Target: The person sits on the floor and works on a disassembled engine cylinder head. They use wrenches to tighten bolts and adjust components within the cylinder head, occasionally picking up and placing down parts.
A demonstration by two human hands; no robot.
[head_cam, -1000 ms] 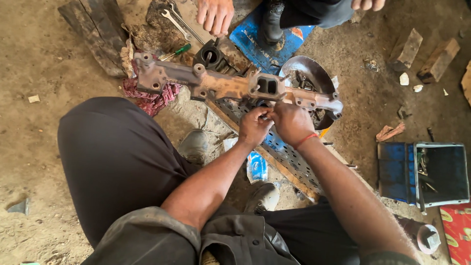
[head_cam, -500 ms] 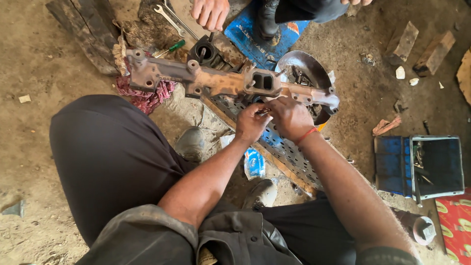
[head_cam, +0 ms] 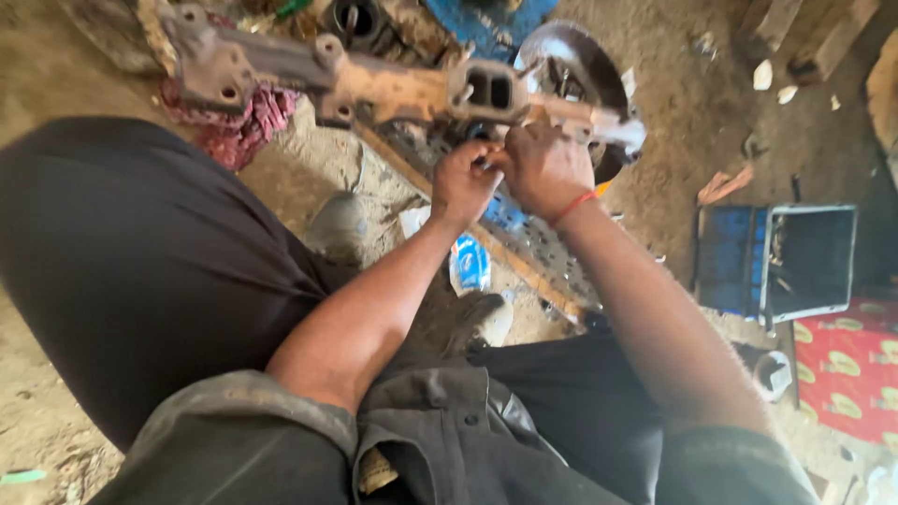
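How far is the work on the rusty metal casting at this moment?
Done: the rusty casting lies across the ground in front of the person, its two rectangular ports open. In hand: the left hand and right hand meet just below those ports, fingers pinched together on something too small to identify. Left: I cannot tell; the blue toolbox stands open to the right, untouched.

I see the long metal casting (head_cam: 393,84) lying crosswise on the ground ahead of my knees, with my left hand (head_cam: 465,182) and right hand (head_cam: 543,168) touching each other just below its right half. A rag (head_cam: 245,126) lies under its left end, a round metal disc (head_cam: 580,70) behind its right end. The open box (head_cam: 776,262) sits well to the right, with a patterned mat (head_cam: 847,374) nearer me beside it.
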